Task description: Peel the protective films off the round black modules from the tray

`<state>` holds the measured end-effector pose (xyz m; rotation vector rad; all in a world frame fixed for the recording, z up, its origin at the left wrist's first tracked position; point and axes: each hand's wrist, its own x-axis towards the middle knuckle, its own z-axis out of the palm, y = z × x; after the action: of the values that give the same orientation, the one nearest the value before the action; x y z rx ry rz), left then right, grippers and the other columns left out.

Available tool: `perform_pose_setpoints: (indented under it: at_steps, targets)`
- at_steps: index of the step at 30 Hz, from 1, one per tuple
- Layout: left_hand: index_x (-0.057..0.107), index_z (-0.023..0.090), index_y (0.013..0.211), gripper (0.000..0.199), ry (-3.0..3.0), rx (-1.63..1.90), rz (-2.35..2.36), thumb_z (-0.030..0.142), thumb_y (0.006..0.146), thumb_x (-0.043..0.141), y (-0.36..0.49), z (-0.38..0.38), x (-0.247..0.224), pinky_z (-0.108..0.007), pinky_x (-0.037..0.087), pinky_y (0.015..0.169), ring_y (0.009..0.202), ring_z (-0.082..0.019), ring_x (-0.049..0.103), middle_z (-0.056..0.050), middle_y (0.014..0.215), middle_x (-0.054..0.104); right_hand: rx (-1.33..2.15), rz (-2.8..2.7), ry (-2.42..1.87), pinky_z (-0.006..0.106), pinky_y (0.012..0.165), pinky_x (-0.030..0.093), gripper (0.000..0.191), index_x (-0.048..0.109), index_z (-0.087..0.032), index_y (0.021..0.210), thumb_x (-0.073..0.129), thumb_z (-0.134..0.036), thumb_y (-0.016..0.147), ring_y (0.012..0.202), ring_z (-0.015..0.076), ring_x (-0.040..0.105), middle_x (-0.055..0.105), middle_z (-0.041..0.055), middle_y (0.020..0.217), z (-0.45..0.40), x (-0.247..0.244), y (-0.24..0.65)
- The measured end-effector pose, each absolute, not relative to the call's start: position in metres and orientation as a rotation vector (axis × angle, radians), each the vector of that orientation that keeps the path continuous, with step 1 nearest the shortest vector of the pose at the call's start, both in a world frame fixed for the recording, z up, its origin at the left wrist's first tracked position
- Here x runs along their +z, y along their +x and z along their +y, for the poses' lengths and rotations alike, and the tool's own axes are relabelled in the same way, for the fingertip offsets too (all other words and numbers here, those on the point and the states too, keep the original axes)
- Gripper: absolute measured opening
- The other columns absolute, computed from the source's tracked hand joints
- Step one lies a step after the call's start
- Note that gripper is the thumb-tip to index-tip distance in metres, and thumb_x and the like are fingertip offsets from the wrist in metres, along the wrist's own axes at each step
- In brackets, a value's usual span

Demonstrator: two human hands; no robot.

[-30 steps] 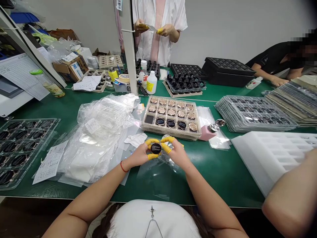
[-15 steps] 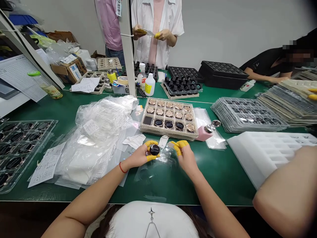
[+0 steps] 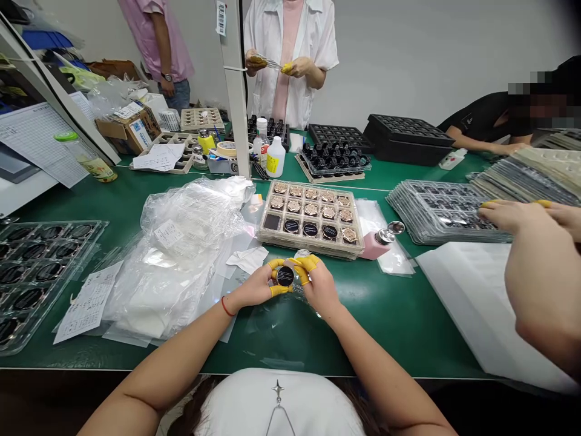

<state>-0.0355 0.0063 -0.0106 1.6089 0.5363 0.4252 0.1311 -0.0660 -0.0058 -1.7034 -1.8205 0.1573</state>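
My left hand [image 3: 261, 284], with yellow finger cots, grips a round black-faced watch case [image 3: 285, 276] by its edge, its face with pale print turned up toward me. My right hand [image 3: 316, 281], also in yellow finger cots, has its thumb and fingers pinched together at the case's right edge. A small pale piece shows at those fingertips, too small to name. Beyond my hands stands a beige compartment tray [image 3: 313, 247] with rose-gold watch cases and several black-faced round ones. A crumpled white cloth [image 3: 247, 258] lies left of my hands.
Plastic bags [image 3: 181, 242] lie heaped on the left, near a clear tray [image 3: 97, 233] of round parts. A pink pump bottle [image 3: 376, 243] stands right of the beige tray. At right, a co-worker's hand [image 3: 508, 215] reaches over stacked clear trays [image 3: 408, 209], behind a white foam sheet [image 3: 458, 290].
My right hand has moved left, up to the watch case in my left hand. The co-worker's arm at right has moved over the clear trays; a white sheet now covers the foam tray.
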Motion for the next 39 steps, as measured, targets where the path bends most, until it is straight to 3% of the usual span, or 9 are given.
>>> perform_pose_setpoints:
  at_steps: [6,12,16,19,23,28,34,36,39]
  targets:
    - [0.047,0.019,0.114,0.046,1.596,0.448,0.582,0.03,0.073,0.067,-0.037,0.007,-0.013,-0.027,0.047,0.068,0.075,-0.014,0.056,-0.004,0.094,0.058,-0.127,-2.108,-1.6,0.032,0.062,0.036,0.035,0.065,-0.021,0.094,0.038,-0.004,0.079,0.075,0.0205,0.042,0.06,0.0081,0.085,-0.082,-0.004,0.12]
    - [0.045,0.018,0.116,0.051,1.504,0.439,0.528,0.02,0.07,0.068,-0.039,0.009,-0.016,-0.024,0.045,0.066,0.074,-0.012,0.054,-0.002,0.089,0.056,-0.25,-2.087,-1.6,0.032,0.06,0.033,0.035,0.065,-0.022,0.095,0.038,-0.004,0.081,0.073,0.0202,0.042,0.061,0.0086,0.086,-0.096,-0.019,0.11]
    - [0.046,0.019,0.117,0.051,1.552,0.459,0.534,0.022,0.071,0.068,-0.038,0.009,-0.012,-0.026,0.045,0.071,0.078,-0.013,0.053,-0.003,0.095,0.055,-0.092,-2.016,-1.62,0.032,0.062,0.037,0.033,0.065,-0.022,0.096,0.037,-0.008,0.084,0.075,0.0209,0.046,0.061,0.0094,0.086,-0.097,-0.022,0.107]
    - [0.048,0.019,0.115,0.045,1.609,0.461,0.568,0.026,0.074,0.065,-0.037,0.009,-0.011,-0.027,0.046,0.073,0.081,-0.014,0.054,-0.005,0.102,0.054,0.177,-1.795,-1.582,0.035,0.072,0.043,0.029,0.061,-0.023,0.105,0.039,-0.017,0.088,0.085,0.0212,0.052,0.062,0.0087,0.094,-0.095,-0.02,0.124]
    - [0.044,0.021,0.116,0.046,1.547,0.422,0.553,0.027,0.076,0.065,-0.038,0.01,-0.011,-0.031,0.047,0.079,0.087,-0.016,0.058,-0.005,0.101,0.054,0.277,-1.362,-1.876,0.041,0.081,0.045,0.034,0.055,-0.02,0.117,0.042,-0.03,0.087,0.094,0.0243,0.054,0.061,0.0116,0.108,-0.093,-0.027,0.177]
    - [0.04,0.022,0.119,0.049,1.49,0.395,0.514,0.028,0.076,0.064,-0.04,0.01,-0.01,-0.034,0.047,0.083,0.09,-0.018,0.061,-0.004,0.1,0.057,0.236,-1.427,-2.222,0.048,0.085,0.041,0.03,0.066,-0.013,0.101,0.049,-0.026,0.08,0.098,0.0314,0.051,0.061,0.0177,0.103,-0.088,-0.033,0.211]
    - [0.045,0.022,0.122,0.052,1.622,0.495,0.525,0.029,0.075,0.066,-0.036,0.007,-0.012,-0.031,0.047,0.08,0.087,-0.016,0.056,-0.006,0.108,0.056,0.51,-1.599,-1.702,0.038,0.082,0.044,0.036,0.055,-0.022,0.118,0.044,-0.03,0.085,0.09,0.0211,0.055,0.062,0.0073,0.097,-0.067,-0.009,0.135]
    - [0.039,0.022,0.127,0.059,1.55,0.546,0.5,0.028,0.075,0.066,-0.036,0.008,-0.015,-0.032,0.047,0.082,0.092,-0.018,0.057,-0.008,0.112,0.057,0.603,-1.623,-1.639,0.035,0.075,0.045,0.04,0.052,-0.022,0.122,0.048,-0.027,0.082,0.08,0.0188,0.055,0.062,0.0049,0.088,-0.051,0.001,0.115]
    - [0.026,0.019,0.136,0.07,1.463,0.601,0.572,0.027,0.077,0.063,-0.037,0.012,-0.02,-0.036,0.046,0.084,0.089,-0.019,0.061,-0.006,0.096,0.064,0.548,-1.548,-1.605,0.031,0.068,0.044,0.034,0.057,-0.021,0.114,0.047,-0.028,0.082,0.072,0.0163,0.054,0.062,0.0035,0.084,-0.012,0.016,0.11]
